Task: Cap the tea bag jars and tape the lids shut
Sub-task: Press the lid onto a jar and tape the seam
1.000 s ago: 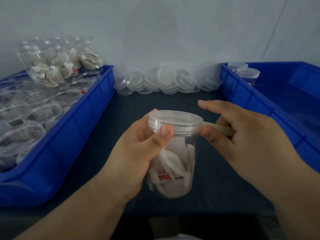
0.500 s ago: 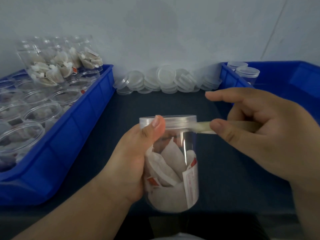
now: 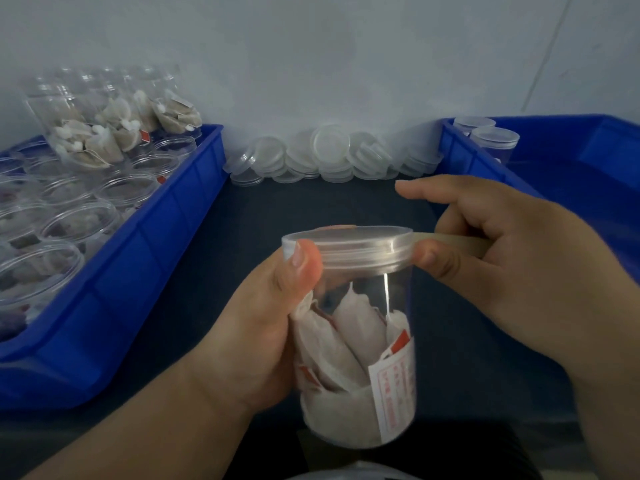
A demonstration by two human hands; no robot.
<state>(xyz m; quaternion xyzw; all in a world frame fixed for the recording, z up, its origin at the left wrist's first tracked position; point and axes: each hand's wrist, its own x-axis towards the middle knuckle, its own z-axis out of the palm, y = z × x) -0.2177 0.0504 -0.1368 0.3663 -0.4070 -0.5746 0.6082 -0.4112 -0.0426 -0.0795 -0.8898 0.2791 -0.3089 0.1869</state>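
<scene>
A blue bin of open jars sat on the left. The left hand gripped the tea bag jar in the near middle and touched its lid. The right hand pinched a strip of tape that touched the lid's right edge.

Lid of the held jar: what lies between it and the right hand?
A strip of tape, seen in the head view. It runs from the lid to the right hand, which pinches it. The left hand grips the jar.
</scene>
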